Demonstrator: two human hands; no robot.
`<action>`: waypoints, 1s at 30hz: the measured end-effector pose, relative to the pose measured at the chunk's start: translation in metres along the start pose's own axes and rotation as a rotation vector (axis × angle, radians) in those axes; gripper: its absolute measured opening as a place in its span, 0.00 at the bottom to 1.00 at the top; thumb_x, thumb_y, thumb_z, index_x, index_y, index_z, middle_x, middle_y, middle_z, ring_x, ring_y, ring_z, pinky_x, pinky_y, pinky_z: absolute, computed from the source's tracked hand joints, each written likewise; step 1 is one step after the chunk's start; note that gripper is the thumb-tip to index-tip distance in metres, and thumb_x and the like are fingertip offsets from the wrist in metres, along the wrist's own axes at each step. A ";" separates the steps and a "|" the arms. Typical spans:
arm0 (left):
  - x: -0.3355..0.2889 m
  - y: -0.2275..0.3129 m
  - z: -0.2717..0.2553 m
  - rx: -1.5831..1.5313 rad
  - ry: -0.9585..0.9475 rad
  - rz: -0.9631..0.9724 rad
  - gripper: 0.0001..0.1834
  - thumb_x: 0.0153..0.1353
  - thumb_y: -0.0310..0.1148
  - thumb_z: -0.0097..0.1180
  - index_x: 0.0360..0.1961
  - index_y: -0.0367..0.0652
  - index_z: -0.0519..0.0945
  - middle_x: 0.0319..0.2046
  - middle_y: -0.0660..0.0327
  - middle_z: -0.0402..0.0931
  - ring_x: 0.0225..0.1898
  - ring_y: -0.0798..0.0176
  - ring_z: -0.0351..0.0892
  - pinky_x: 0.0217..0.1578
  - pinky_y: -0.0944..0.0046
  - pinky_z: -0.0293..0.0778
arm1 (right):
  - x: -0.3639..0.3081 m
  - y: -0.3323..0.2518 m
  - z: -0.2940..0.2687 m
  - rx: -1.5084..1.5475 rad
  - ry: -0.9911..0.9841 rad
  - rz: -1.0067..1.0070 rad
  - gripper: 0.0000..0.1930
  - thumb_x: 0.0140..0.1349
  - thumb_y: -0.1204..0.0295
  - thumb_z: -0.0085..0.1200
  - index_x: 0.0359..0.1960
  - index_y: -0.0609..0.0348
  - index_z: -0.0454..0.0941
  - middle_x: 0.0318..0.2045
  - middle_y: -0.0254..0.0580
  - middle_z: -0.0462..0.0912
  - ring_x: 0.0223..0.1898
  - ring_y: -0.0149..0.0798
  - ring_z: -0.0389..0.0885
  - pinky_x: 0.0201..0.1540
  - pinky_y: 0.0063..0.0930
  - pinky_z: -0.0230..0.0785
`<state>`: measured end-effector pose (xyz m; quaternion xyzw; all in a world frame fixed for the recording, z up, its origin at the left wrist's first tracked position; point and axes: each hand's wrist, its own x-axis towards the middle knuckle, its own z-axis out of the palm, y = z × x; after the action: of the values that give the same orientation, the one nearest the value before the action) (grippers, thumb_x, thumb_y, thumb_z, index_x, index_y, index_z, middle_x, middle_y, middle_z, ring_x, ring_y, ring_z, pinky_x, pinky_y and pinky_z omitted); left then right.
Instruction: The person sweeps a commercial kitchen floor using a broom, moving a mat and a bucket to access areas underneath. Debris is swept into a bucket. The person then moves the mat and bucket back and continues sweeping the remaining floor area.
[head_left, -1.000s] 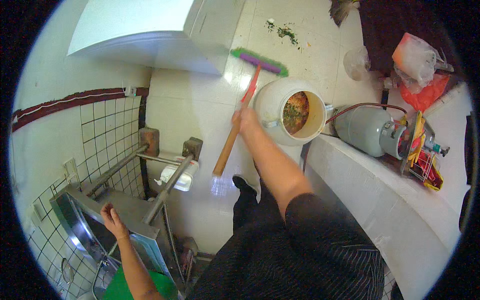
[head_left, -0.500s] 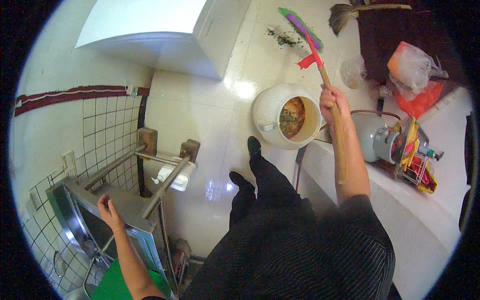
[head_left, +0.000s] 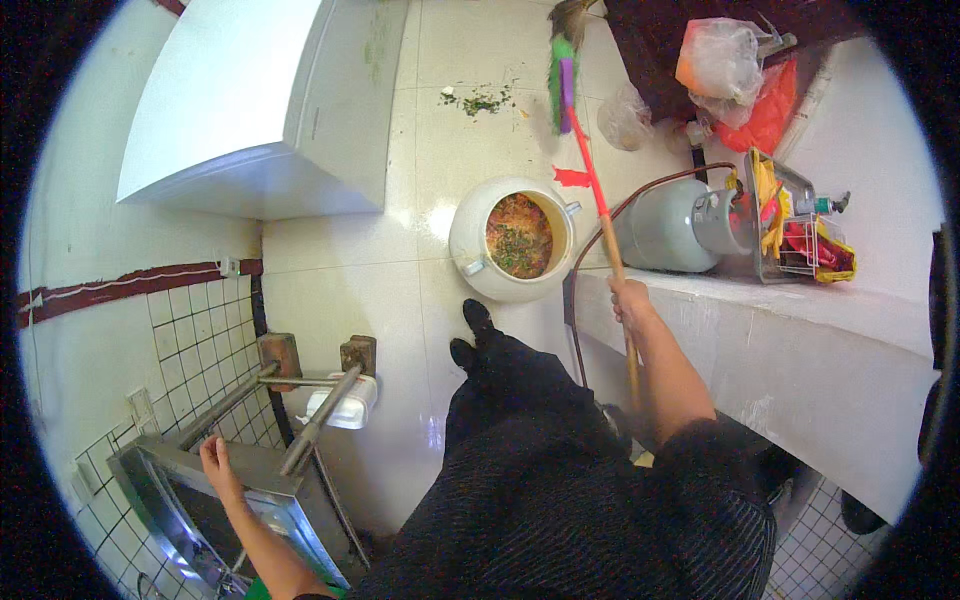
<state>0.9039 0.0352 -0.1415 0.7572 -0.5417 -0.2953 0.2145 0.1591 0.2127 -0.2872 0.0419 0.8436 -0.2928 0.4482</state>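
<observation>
Tiled floor (head_left: 350, 290): right hand (head_left: 630, 300) fingers clamped on broom (head_left: 590, 180); left hand (head_left: 215, 462) (fingers spread) on steel sink (head_left: 170, 500).

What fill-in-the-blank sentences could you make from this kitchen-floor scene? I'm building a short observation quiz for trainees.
1. The right hand grips the wooden handle of a ____.
2. The left hand rests on the rim of a steel ____.
3. The white bin on the floor stands with its top ____, showing food scraps inside.
4. The scattered green scraps lie on the tiled ____.

Missing words: broom; sink; open; floor
</observation>
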 end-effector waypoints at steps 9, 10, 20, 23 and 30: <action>-0.062 0.113 0.323 -0.011 -0.782 -0.124 0.27 0.53 0.41 0.58 0.52 0.38 0.70 0.50 0.53 0.70 0.52 0.58 0.68 0.54 0.62 0.62 | 0.050 -0.033 -0.050 0.230 0.063 -0.198 0.23 0.63 0.47 0.39 0.26 0.55 0.66 0.11 0.30 0.62 0.08 0.28 0.57 0.10 0.24 0.53; -0.070 0.112 0.369 0.103 -0.857 0.060 0.31 0.51 0.43 0.61 0.52 0.36 0.69 0.52 0.49 0.68 0.54 0.54 0.67 0.56 0.60 0.61 | 0.075 -0.027 -0.046 0.237 0.058 -0.202 0.23 0.63 0.47 0.38 0.26 0.55 0.65 0.11 0.31 0.62 0.08 0.28 0.58 0.10 0.24 0.54; -0.044 0.098 0.615 0.154 -0.590 0.465 0.31 0.38 0.29 0.59 0.49 0.36 0.69 0.46 0.47 0.69 0.50 0.45 0.66 0.54 0.54 0.62 | 0.280 0.109 0.011 -0.586 0.218 -0.112 0.32 0.62 0.45 0.34 0.30 0.69 0.73 0.24 0.59 0.76 0.26 0.52 0.78 0.27 0.38 0.69; -0.036 0.104 0.623 0.180 -0.635 0.454 0.24 0.38 0.30 0.58 0.41 0.39 0.73 0.41 0.49 0.71 0.46 0.46 0.68 0.50 0.54 0.65 | 0.263 0.114 -0.010 -0.461 0.201 -0.198 0.30 0.61 0.43 0.36 0.23 0.61 0.69 0.15 0.44 0.70 0.13 0.39 0.70 0.14 0.33 0.61; -0.015 0.114 0.645 0.606 -0.883 0.362 0.21 0.41 0.42 0.57 0.40 0.48 0.79 0.42 0.55 0.76 0.46 0.48 0.73 0.45 0.52 0.71 | 0.170 0.099 -0.032 -0.074 0.069 -0.086 0.24 0.62 0.47 0.40 0.20 0.54 0.63 0.10 0.31 0.62 0.08 0.28 0.61 0.08 0.23 0.52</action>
<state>0.3825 0.0100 -0.5381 0.4848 -0.7617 -0.3739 -0.2121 0.0674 0.2792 -0.4513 -0.0010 0.8699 -0.2787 0.4070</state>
